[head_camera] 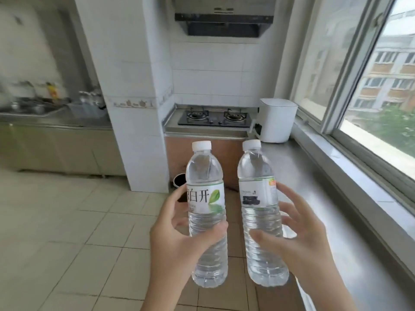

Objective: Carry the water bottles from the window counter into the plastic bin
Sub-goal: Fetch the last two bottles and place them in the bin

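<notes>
Two clear water bottles with white caps and white labels are held upright in the air in front of me. My left hand point(177, 239) grips the left bottle point(205, 176) around its middle, below a label with a green leaf. My right hand point(292, 234) grips the right bottle point(256, 173) at the same height, thumb in front and fingers behind. Both bottles hang over the floor just left of the steel window counter point(325, 198). No plastic bin is in view.
A white appliance point(275, 122) stands at the counter's far end beside a gas hob point(214, 117) under a range hood point(224, 16). A tiled pillar point(134, 108) rises in the middle. At far left runs a steel sink counter point(45, 117) with dishes. Tiled floor point(67, 221) spreads left.
</notes>
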Demonstrator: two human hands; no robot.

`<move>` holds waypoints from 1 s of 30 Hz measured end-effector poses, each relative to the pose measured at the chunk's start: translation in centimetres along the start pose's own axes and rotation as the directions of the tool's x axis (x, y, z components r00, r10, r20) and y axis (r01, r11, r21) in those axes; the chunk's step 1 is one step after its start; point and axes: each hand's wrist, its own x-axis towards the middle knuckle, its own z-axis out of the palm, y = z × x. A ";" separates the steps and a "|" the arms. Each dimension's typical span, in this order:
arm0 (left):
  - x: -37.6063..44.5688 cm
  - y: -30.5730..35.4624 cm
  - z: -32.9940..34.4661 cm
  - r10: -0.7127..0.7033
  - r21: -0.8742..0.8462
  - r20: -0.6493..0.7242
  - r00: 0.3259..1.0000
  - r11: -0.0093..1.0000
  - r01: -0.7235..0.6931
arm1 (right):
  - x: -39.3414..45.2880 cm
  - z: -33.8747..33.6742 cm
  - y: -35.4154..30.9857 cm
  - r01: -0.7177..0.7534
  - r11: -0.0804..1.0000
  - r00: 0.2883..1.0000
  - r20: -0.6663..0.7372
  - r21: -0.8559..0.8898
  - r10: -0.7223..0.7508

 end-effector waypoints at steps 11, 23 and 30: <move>7.6 -3.4 -7.8 -0.030 0.114 -0.424 0.905 0.990 0.087 | 12.4 13.3 1.2 0.073 0.989 0.917 0.380 0.128 -0.117; 20.2 -7.1 -22.2 0.018 0.168 -0.560 0.828 0.982 0.092 | 20.2 34.6 -0.3 0.047 0.979 0.851 0.505 0.199 -0.143; 28.6 -9.0 -30.8 0.058 0.209 -0.524 0.850 0.976 0.062 | 24.2 45.7 -2.3 0.065 0.974 0.869 0.468 0.217 -0.163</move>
